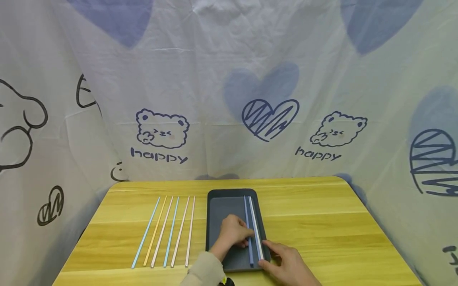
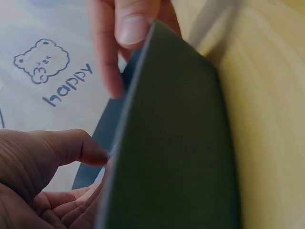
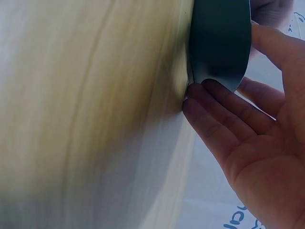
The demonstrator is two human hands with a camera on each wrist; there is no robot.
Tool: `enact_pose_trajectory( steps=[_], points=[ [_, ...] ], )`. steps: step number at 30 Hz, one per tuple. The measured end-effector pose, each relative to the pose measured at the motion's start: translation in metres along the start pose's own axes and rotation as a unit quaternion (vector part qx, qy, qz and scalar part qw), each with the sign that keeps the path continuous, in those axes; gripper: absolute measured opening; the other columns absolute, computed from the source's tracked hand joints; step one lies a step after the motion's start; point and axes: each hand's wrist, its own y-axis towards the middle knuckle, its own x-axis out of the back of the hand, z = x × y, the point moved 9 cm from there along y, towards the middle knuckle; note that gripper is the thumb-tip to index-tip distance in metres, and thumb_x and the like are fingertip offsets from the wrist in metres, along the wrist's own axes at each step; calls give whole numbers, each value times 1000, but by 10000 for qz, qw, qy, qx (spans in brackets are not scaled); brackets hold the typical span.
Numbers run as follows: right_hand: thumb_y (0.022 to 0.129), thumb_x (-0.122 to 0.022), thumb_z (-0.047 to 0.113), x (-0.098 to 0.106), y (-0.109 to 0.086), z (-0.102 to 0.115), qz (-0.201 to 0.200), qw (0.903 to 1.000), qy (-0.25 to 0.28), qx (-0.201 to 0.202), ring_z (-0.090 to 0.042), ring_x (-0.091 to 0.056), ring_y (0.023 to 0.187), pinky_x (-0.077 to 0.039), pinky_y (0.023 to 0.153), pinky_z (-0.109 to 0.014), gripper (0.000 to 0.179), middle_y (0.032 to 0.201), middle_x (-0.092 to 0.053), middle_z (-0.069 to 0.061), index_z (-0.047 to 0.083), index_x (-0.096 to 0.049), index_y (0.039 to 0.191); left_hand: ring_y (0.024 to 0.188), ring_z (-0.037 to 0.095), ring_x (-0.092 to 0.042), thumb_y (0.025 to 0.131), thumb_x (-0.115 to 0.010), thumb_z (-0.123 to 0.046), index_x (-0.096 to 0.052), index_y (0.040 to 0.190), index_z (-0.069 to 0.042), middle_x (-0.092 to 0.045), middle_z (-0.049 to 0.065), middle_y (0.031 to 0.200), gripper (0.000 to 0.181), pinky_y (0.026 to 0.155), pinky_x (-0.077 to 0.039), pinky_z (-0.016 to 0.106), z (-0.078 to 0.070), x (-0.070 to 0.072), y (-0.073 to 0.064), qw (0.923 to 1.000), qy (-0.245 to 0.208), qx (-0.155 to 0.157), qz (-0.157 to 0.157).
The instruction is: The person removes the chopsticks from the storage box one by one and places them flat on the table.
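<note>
Your L hand [image 1: 232, 231] pinches dark-blue stick [image 1: 251, 256]; keep it parallel w/ tray [image 1: 219, 210] R edge, R hand [image 1: 288, 262], fingers straight, bracing near-R corner.

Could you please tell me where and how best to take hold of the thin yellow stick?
Probably at mid-length, pinched across its width from above: the thin yellow stick lies flat and straight between a thin light-blue stick and a thin pale-pink stick.
</note>
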Motion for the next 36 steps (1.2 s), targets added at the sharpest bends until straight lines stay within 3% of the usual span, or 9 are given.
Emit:
enact_pose_trajectory(
  steps=[9,15,21,28,36],
  points=[
    [93,-78,49,1,0,0,-9,9998,15,-178,-31,-71,119,-62,96,-46,67,134,-72,-16,5,-65,143,47,13,-65,84,-77,-3,-67,95,0,-68,9,65,15,48,-63,34,-17,21,-5,9988,-427,-137,202],
    [93,-78,49,2,1,0,-104,9998,-93,-147,-31,-72,117,-63,95,-44,66,133,-72,-16,6,-66,142,51,14,-66,86,-73,-4,-67,107,5,-69,8,69,24,49,-63,35,-25,35,-7,9976,-583,-266,250],
    [93,-77,51,1,0,-1,-73,9999,-75,-124,-32,-72,119,-63,94,-44,68,135,-72,-17,6,-65,143,50,12,-64,87,-70,-3,-67,110,7,-69,7,69,25,51,-64,38,-24,49,-5,9959,-768,-395,279],
    [95,-76,50,0,-1,0,-81,9999,-81,-71,-35,-71,120,-63,95,-45,66,134,-71,-19,5,-65,142,50,12,-64,90,-65,-1,-62,118,13,-68,10,72,31,50,-63,32,-16,76,-6,9936,-1044,-358,237],
    [95,-75,49,0,0,0,-105,9999,-102,18,-32,-73,116,-64,93,-37,66,134,-72,-17,4,-65,142,53,13,-65,92,-63,0,-63,119,9,-69,11,74,29,51,-63,32,-9,108,-6,9949,-955,-312,29]
  ],
)
